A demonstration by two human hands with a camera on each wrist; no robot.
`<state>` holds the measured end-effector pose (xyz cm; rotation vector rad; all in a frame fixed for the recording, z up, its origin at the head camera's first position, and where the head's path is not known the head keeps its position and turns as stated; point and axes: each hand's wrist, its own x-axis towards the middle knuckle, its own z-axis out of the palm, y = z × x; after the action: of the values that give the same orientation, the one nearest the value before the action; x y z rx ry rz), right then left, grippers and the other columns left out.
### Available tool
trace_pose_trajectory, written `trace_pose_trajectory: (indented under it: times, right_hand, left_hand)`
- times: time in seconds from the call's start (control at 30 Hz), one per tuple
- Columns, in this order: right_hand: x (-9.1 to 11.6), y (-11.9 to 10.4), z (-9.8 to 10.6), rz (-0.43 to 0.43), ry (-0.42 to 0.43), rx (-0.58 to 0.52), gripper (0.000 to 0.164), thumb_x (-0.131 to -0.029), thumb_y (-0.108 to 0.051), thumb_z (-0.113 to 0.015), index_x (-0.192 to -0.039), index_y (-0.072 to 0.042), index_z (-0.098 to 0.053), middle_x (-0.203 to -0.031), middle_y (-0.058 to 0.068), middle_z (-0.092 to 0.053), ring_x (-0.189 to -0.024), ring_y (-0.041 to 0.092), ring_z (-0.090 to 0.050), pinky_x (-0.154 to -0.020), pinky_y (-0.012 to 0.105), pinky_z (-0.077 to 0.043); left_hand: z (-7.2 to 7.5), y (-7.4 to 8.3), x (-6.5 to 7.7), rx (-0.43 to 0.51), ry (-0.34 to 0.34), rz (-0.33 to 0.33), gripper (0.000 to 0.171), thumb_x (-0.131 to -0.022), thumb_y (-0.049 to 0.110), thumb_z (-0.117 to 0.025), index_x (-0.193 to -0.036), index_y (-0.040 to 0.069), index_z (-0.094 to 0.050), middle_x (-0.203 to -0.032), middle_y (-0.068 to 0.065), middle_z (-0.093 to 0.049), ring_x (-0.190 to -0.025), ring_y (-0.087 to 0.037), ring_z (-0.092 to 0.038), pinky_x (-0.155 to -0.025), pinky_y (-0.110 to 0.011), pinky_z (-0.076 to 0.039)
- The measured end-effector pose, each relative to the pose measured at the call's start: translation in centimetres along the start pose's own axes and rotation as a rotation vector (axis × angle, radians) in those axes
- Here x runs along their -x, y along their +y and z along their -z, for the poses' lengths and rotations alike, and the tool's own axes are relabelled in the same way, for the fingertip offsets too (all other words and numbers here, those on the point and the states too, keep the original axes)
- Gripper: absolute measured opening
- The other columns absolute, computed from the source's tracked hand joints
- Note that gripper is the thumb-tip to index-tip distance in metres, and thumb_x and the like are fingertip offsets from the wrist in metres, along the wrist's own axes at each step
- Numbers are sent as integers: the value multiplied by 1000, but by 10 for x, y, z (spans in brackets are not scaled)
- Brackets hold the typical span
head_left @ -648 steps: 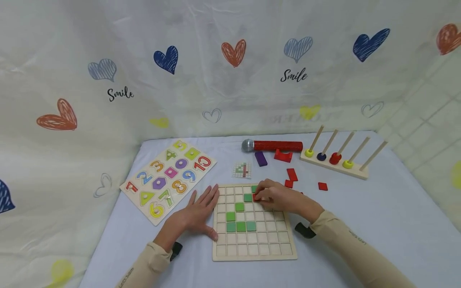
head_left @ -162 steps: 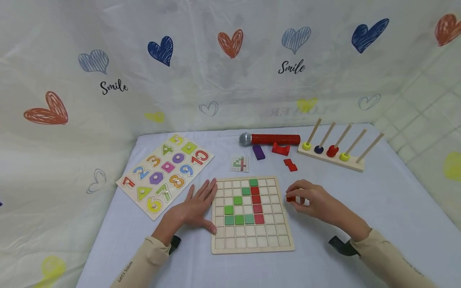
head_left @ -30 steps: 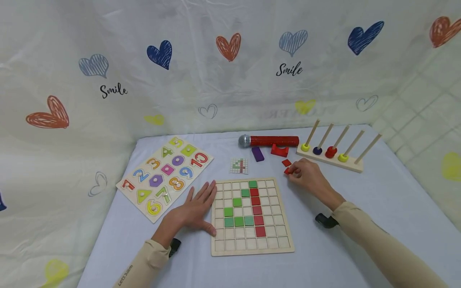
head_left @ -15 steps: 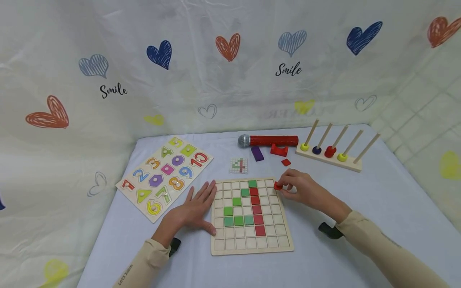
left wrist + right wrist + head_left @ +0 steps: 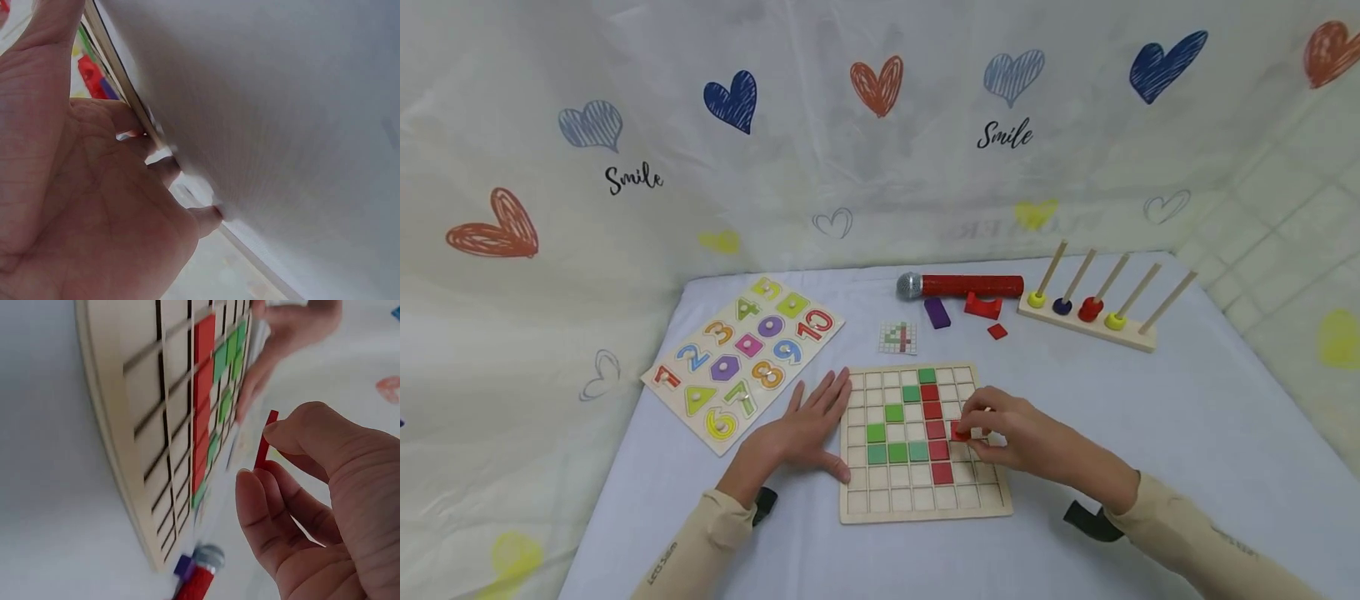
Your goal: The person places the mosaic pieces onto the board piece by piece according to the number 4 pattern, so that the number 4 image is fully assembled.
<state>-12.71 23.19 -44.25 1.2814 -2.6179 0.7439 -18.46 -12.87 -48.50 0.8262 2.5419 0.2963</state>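
Observation:
A wooden grid board lies on the white cloth with green square tiles set in a slanting line and a row. Down one column beside them runs a line of red square tiles. My left hand rests along the board's left edge, fingers straight and thumb spread; the left wrist view shows its palm beside the edge. Over the right part of the board, my right hand pinches one red square tile between thumb and fingertips. In the right wrist view that tile stands on edge, above the grid.
Behind the board lie a small pattern card, a loose red tile, a purple block, a red arch block and a red microphone. A peg stand is back right; a number puzzle lies left.
The red column has grown since the oldest frame. In the last second my right hand took a red tile from beside the loose one and carried it left over the board. My left hand stays put.

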Motion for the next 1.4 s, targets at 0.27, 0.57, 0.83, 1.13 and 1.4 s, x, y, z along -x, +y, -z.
trace_pose_trajectory:
  times: [0.27, 0.57, 0.83, 1.13, 1.4]
  right_hand:
    - [9, -28, -29, 137, -34, -9, 26, -79, -4, -93, -100, -13, -79, -106, 0, -65, -94, 8, -62, -82, 6, -55]
    - [21, -37, -42, 92, -125, 16, 25, -84, -10, -91, -105, -17, -80, -108, -2, -65, -97, 7, -60, -84, 7, -54]
    - [25, -36, -46, 103, -83, 57, 30, -81, -10, -93, -108, -18, -81, -109, -2, -64, -98, 7, -60, -84, 6, -54]
    - [21, -44, -42, 4, -127, 77, 30, -83, -12, -94, -110, -19, -86, -106, -2, -65, -95, 7, -58, -80, 9, -56]
    - [15, -49, -38, -55, -210, 98, 26, -85, -16, -93, -110, -19, -86, -104, -3, -67, -96, 7, -57, -82, 12, -59]
  left_hand:
    - [1, 1, 0, -11, -3, 7, 141, -78, 69, -86, -173, 6, -3, -183, -10, 9, -171, -35, 8, -134, -69, 3]
    - [1, 1, -1, -8, -7, 0, 140, -78, 68, -86, -173, 6, -4, -183, -10, 9, -170, -35, 8, -134, -69, 5]
    - [1, 1, -1, -4, -1, -1, 140, -78, 67, -87, -173, 5, -4, -183, -11, 8, -170, -35, 7, -134, -68, 5]
    - [1, 0, 0, 6, 1, 1, 140, -77, 66, -88, -173, 5, -4, -183, -11, 8, -170, -35, 8, -134, -68, 5]
    - [1, 0, 0, 11, -5, -6, 140, -78, 66, -87, -173, 5, -5, -183, -11, 8, -170, -35, 8, -134, -68, 5]
